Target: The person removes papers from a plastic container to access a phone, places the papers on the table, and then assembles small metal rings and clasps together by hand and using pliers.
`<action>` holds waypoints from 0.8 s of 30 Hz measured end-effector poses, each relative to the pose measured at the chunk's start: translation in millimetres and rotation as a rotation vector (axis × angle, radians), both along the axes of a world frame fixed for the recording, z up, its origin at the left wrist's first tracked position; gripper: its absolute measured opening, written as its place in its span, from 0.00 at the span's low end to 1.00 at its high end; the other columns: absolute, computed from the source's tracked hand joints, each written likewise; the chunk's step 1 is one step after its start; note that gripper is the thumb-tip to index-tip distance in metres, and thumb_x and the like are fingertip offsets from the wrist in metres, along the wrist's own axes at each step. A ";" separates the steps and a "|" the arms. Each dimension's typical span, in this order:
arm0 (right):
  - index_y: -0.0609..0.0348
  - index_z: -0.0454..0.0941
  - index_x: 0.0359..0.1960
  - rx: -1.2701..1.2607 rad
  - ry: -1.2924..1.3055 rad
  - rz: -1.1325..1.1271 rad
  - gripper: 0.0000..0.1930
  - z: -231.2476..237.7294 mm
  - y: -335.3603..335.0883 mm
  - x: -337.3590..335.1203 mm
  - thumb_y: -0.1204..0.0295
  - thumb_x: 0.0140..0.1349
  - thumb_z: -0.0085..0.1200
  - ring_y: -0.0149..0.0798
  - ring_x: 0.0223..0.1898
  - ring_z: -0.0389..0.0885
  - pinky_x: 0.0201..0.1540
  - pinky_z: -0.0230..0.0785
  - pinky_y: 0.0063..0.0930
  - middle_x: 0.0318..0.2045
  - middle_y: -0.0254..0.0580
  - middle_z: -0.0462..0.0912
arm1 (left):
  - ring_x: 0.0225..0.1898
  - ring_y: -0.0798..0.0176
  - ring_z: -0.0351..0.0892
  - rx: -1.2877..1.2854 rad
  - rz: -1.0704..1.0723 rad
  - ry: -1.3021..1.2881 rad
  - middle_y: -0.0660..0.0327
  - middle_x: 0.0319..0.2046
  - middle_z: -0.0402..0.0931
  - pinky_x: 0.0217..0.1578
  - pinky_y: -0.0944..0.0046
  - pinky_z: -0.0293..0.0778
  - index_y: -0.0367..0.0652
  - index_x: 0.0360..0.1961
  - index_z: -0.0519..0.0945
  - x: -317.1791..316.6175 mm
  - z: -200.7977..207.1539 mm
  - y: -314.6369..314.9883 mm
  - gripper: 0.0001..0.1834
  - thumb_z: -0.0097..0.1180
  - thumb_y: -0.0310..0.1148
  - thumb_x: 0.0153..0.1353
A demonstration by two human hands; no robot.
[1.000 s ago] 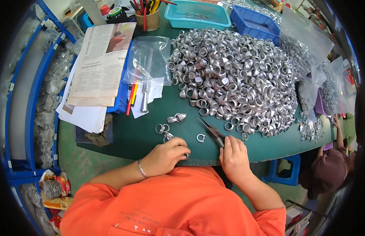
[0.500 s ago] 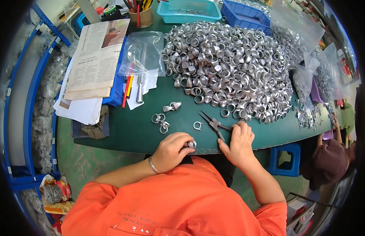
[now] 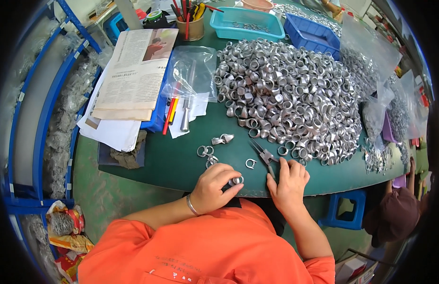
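My left hand point(image 3: 213, 188) is closed at the table's near edge, with a silver metal ring point(image 3: 237, 180) pinched between thumb and fingers. To its right, my right hand point(image 3: 289, 183) holds the handles of small dark-handled pliers point(image 3: 266, 155), whose slim jaws point away to the upper left. Between the hands and a little beyond them lies a single open-topped ring point(image 3: 250, 164). A few more rings point(image 3: 205, 151) rest just past my left hand, beside a pair of wider rings point(image 3: 222, 139). A big heap of silver rings point(image 3: 290, 99) covers the table's right half.
Left of the heap are a clear plastic bag point(image 3: 193, 71), a metal-shafted tool point(image 3: 185, 116), pens and a folded newspaper point(image 3: 134, 75). Turquoise point(image 3: 247, 34) and blue trays point(image 3: 314, 38) stand at the back. Below the table's right side is a blue stool point(image 3: 344, 208); another person point(image 3: 394, 213) sits beyond.
The whole view has shifted, so the table appears farther right and lower. Both hands keep nearly the same hold on the ring and the pliers.
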State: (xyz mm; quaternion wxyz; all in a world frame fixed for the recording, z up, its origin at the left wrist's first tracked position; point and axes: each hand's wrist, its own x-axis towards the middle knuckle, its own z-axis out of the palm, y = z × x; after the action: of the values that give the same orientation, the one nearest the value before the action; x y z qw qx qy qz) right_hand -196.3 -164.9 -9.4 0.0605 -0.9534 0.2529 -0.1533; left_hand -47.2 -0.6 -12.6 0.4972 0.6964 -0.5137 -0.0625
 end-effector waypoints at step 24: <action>0.52 0.73 0.22 0.278 -0.228 0.267 0.08 -14.8 58.1 59.6 0.67 0.55 0.57 0.40 0.24 0.66 0.34 0.53 0.36 0.20 0.34 0.70 | 0.32 0.51 0.75 -0.020 0.044 0.037 0.55 0.31 0.75 0.36 0.58 0.73 0.39 0.34 0.74 9.3 -19.8 20.3 0.17 0.67 0.22 0.42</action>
State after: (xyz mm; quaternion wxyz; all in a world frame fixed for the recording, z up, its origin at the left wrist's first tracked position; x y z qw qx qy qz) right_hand -136.7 -106.9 -24.2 0.2391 -0.9374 0.1348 -0.2146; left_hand -37.9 19.6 -32.4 0.5150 0.7011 -0.4895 -0.0593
